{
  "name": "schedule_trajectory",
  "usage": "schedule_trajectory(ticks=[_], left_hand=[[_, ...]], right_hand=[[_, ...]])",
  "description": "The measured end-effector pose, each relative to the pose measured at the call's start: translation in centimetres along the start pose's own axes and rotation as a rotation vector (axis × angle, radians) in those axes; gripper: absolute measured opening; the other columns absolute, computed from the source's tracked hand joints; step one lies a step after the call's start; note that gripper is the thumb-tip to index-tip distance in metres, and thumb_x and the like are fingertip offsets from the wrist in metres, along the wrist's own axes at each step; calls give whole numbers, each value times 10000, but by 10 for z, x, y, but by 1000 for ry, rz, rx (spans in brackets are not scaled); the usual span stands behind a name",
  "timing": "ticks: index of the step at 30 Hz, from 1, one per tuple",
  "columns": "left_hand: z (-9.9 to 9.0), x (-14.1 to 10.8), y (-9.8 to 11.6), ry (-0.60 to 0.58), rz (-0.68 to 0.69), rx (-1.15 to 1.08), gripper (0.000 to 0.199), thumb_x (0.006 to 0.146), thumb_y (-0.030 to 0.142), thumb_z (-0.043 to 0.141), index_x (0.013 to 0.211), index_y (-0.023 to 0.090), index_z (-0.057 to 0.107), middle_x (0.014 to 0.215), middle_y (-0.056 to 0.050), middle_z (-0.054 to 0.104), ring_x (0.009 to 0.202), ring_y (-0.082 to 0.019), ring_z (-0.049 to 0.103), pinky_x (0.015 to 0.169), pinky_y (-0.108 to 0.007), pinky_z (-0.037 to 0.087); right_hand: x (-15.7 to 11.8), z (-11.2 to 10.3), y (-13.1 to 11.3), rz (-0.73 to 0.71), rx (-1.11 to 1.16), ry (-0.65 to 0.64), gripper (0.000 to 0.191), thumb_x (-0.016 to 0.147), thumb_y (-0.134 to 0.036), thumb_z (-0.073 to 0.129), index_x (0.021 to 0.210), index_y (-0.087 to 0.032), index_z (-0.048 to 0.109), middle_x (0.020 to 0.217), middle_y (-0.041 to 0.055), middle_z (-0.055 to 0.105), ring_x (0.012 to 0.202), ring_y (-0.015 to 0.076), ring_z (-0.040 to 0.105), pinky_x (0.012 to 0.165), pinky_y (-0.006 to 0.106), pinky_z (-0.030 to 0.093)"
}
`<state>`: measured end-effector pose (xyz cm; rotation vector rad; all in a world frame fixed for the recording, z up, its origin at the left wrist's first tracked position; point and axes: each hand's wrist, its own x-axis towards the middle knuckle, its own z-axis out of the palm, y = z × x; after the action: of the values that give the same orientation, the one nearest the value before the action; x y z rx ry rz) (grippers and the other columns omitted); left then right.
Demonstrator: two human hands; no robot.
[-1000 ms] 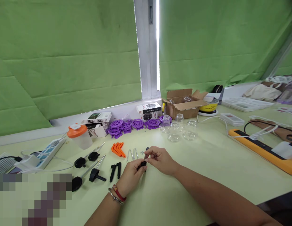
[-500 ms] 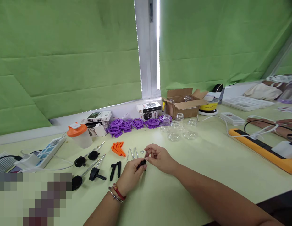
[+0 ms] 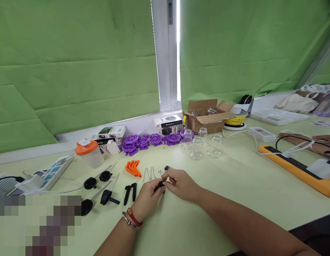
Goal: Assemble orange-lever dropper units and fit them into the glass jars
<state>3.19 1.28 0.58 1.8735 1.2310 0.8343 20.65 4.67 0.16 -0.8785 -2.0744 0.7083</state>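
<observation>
My left hand (image 3: 151, 191) is closed around a small black plastic part (image 3: 161, 184), most of it hidden by the fingers. At its upper end, the bent fingers of my right hand (image 3: 179, 183) pinch together; what sits between them is hidden. Just beyond the right fingers lie small dark pieces in a row (image 3: 168, 168), too small to name. Tiny metal pieces (image 3: 160, 172) and several long screws (image 3: 150, 173) rest nearby. Left of them are bent orange plastic pieces (image 3: 133, 168) and two black handles (image 3: 126, 195).
Black knobs with metal rods (image 3: 106, 197) lie left, near an orange-lidded cup (image 3: 87, 151) and a power strip (image 3: 58, 172). Purple plastic reels (image 3: 155, 139), glass jars (image 3: 196, 153) and a cardboard box (image 3: 207, 124) stand behind. Another person's hands (image 3: 298, 140) are at right, beside an orange power strip (image 3: 295, 170).
My right hand has moved slightly down and closer to the black part, its fingers drawing in. The small dark pieces beyond it now show more clearly. My left hand stays nearly still.
</observation>
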Motion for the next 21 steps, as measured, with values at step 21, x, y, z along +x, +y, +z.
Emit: schedule_trajectory(ticks=[21], left_hand=[[8,-3,-1,202,37,161,123,801,247,525,918,210,514,852,-27,622,700,-154,557,645,-264,428]], right_hand=[[3,-2,-2,-253,-45,-111,192,794,-109,506,807,-207,670,904,51,638,811,162,607,719,286,478]])
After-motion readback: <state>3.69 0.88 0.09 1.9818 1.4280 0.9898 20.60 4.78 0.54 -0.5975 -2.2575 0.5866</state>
